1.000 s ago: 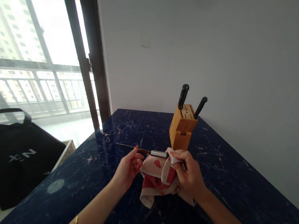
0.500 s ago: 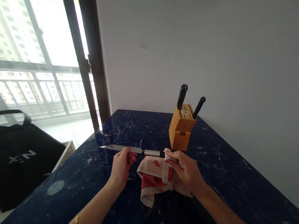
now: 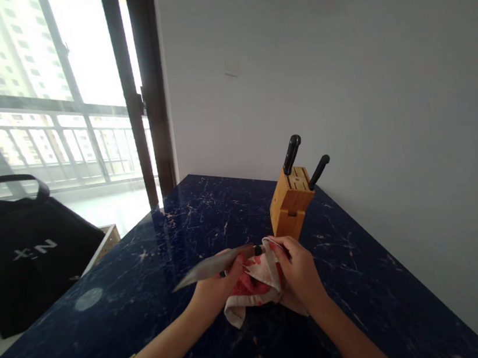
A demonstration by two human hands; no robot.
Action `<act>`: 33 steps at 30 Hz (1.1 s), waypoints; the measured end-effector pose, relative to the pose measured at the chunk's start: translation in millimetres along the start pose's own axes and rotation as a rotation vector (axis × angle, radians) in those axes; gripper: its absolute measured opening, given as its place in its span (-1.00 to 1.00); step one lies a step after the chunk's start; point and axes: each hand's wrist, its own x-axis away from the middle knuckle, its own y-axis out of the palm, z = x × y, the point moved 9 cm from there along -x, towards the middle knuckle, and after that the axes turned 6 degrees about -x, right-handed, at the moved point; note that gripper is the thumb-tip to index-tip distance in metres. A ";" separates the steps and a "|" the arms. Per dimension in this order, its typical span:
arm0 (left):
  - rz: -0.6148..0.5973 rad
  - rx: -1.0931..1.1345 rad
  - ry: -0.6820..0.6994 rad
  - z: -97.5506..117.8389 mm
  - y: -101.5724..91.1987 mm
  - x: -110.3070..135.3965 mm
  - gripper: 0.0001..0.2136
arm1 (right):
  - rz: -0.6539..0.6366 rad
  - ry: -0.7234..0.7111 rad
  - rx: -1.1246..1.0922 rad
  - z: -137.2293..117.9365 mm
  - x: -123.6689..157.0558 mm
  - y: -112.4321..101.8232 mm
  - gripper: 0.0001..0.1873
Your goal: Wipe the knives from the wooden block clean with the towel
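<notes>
A kitchen knife (image 3: 209, 268) with a steel blade points left over the dark blue marble counter (image 3: 147, 285). My left hand (image 3: 218, 287) is closed round the blade near its base. My right hand (image 3: 297, 271) grips a red and cream cloth (image 3: 253, 286) wrapped about the knife's handle, whose black end shows beside my fingers. The cloth hangs down onto the counter between both hands. Gold bangles sit on my left wrist.
A wooden knife block (image 3: 290, 204) with two black handles stands just behind my hands, near the grey wall. A black bag (image 3: 24, 254) rests on a rack at the left, beside a large window.
The knife has tilted and swung its flat side up, its tip dropping lower left. My left hand slid along the blade toward the handle. The cloth bunched tighter by my right hand.
</notes>
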 end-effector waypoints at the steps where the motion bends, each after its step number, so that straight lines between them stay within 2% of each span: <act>1: -0.066 -0.044 0.036 4.0 7.1 2.3 -0.81 | -0.013 -0.004 -0.005 -2.8 1.8 4.1 -0.79; 3: -0.096 -0.110 0.061 6.0 11.4 4.9 -0.80 | -0.041 -0.022 -0.019 -8.2 5.5 12.0 -0.81; 6: 0.049 -0.170 0.003 -1.9 -0.9 4.2 -0.80 | -0.068 -0.052 -0.018 -11.8 8.1 18.5 -0.80; 8: 0.090 -0.175 -0.044 -8.4 -4.5 3.8 -0.79 | -0.058 -0.050 -0.003 -10.1 8.0 18.0 -0.81; 11: 0.030 -0.171 -0.057 -10.3 0.5 3.5 -0.78 | -0.051 -0.047 0.010 -9.2 8.8 18.1 -0.81; 15: -0.120 -0.160 0.018 3.1 11.6 5.3 -0.78 | -0.108 -0.074 0.017 -15.9 11.6 25.8 -0.78; 17: -0.147 -0.154 0.033 9.0 12.2 6.0 -0.78 | -0.117 -0.040 0.017 -13.7 11.2 25.9 -0.80; 21: -0.158 -0.155 0.088 15.5 12.0 6.5 -0.76 | -0.062 0.016 0.012 -7.6 9.0 17.5 -0.84; 25: -0.081 -0.160 0.106 9.2 6.5 6.5 -0.77 | -0.097 -0.082 -0.004 -18.2 10.4 21.5 -0.80; 28: -0.017 -0.123 0.054 1.9 0.8 7.1 -0.78 | -0.105 -0.110 0.007 -20.7 9.6 21.4 -0.79; 33: -0.102 -0.009 -0.016 -2.9 10.0 9.1 -0.77 | -0.057 -0.050 0.017 -11.9 6.9 14.2 -0.81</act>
